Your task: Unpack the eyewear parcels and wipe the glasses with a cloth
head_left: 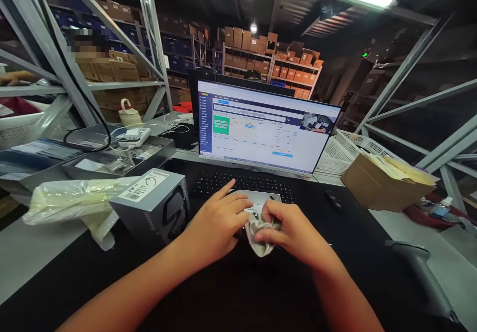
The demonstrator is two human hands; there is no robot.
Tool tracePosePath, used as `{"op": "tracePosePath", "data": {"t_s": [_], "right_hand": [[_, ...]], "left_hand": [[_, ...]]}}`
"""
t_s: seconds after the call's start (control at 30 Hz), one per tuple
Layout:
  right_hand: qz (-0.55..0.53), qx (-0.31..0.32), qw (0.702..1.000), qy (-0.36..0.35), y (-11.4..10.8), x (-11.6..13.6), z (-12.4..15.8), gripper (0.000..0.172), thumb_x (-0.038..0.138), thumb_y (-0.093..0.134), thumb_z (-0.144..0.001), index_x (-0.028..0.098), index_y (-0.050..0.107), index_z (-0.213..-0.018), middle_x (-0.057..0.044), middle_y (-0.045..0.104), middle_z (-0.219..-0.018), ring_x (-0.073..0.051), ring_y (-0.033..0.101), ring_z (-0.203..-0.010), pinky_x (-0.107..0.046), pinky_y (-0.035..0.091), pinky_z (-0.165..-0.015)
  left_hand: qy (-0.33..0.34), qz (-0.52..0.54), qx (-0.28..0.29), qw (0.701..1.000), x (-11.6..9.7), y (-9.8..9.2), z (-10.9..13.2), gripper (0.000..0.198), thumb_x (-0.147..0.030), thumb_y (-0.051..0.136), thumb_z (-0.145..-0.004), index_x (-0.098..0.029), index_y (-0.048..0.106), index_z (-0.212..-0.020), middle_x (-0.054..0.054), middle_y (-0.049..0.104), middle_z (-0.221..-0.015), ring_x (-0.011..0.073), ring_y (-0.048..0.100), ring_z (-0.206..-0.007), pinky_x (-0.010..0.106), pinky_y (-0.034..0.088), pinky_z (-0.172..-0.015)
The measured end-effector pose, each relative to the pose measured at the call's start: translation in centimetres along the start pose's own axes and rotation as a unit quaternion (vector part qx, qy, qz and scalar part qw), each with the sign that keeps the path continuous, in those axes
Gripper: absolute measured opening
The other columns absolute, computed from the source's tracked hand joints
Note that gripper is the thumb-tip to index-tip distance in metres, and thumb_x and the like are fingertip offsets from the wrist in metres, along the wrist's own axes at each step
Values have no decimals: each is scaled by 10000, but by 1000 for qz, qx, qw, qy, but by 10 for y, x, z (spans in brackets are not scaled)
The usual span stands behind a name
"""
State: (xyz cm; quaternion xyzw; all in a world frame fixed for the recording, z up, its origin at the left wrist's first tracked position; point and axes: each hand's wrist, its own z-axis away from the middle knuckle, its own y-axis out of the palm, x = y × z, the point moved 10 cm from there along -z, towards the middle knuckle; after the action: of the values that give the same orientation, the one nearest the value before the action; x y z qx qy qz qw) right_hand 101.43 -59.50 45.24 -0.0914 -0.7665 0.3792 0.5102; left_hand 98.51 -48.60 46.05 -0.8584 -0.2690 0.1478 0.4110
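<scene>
My right hand (286, 225) is closed, thumb and fingers pinching a crumpled pale grey cloth (260, 245) whose lower end hangs down. Just beyond the cloth, a small white box or card (274, 196) with dark print lies in front of the keyboard, partly covered by both hands. My left hand (223, 217) is beside it with fingers spread, the index finger raised toward the keys and the others reaching to the white item's left side. Whatever lies under the cloth is hidden. To the left of my left hand stands a grey box (149, 210) with a white barcode label.
A monitor (257, 128) stands behind the black keyboard (208, 180). Clear plastic wrapping (74, 203) and grey trays (156, 150) are at left. On the right are a mouse (333, 200), a barcode scanner (421, 272) and a cardboard box (372, 185) of papers. Another person is at far left.
</scene>
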Motion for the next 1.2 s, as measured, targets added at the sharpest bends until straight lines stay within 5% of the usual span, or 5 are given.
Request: {"op": "tracePosePath", "data": {"t_s": [0.13, 0.33, 0.63, 0.87, 1.2], "right_hand": [[-16, 88, 996, -21, 15, 5, 3, 195, 220, 781, -774, 209, 587, -779, 71, 580, -686, -98, 437, -601, -205, 322, -543], [-2, -41, 999, 17, 17, 2, -2, 292, 28, 658, -663, 192, 429, -586, 85, 432, -564, -84, 329, -570, -216, 233, -509], [-50, 132, 988, -63, 0, -5, 6, 324, 95, 611, -698, 208, 374, -508, 79, 350, -518, -81, 319, -522, -213, 253, -482], [-23, 22, 999, -21, 15, 4, -2, 330, 12, 579, -657, 196, 327, -550, 90, 308, -530, -73, 250, -534, -227, 171, -475], [-144, 131, 979, -62, -4, -8, -2, 547, 314, 707, -786, 231, 268, -471, 83, 273, -518, -91, 264, -540, -310, 509, -708]], "left_hand": [[23, -16, -6, 1000, -7, 3, 0, 181, -23, 562, -727, -186, 622, -778, 45, 732, -989, 222, 655, -1101, 515, 247, -1251], [104, -74, -22, 992, -22, 4, 0, 166, -77, 526, -880, -182, 651, -850, 29, 726, -901, 210, 663, -1109, 519, 231, -1259], [87, 19, -18, 996, -15, -13, -1, 175, -33, 583, -739, -208, 585, -748, -40, 744, -949, 229, 595, -1255, 566, 62, -1277], [95, -11, -30, 995, -16, -5, -2, 174, -51, 572, -813, -214, 622, -781, -22, 739, -887, 221, 629, -1210, 550, 112, -1272], [78, 11, -21, 997, -5, -25, -1, 168, -62, 617, -789, -228, 629, -811, -48, 754, -1106, 241, 543, -1325, 587, -2, -1267]]}}
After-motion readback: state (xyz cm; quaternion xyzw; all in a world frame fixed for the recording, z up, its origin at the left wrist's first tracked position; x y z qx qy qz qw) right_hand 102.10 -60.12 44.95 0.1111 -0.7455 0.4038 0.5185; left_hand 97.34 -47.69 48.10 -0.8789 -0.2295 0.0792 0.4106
